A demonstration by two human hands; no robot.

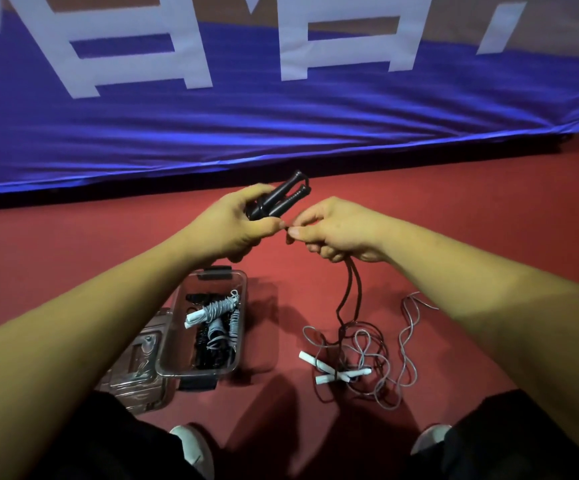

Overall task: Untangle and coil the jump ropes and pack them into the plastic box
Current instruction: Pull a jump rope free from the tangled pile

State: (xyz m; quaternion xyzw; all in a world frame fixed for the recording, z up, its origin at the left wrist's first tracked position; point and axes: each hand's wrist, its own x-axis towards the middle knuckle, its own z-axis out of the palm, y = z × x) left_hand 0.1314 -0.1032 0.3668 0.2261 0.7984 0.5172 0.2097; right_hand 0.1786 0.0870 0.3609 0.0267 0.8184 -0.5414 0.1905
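1. Nearby, the box [174, 327], near left on the floor [73, 254], holds coiled ropes [208, 311]; right of it the grey rope [407, 336] lies tangled with the black cord [352, 296].
2. Farther, the left hand [232, 223] grips both black handles [281, 199]; the right hand [336, 233] pinches the cord.
3. Winding now could, I judge, drag grey loops up and tighten the snarl.

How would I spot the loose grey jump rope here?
Start at the red floor below the blue banner, then look right of the clear plastic box. The grey jump rope sprawls there uncoiled, its two white handles crossed; the black rope tangled with it rises to the right hand.
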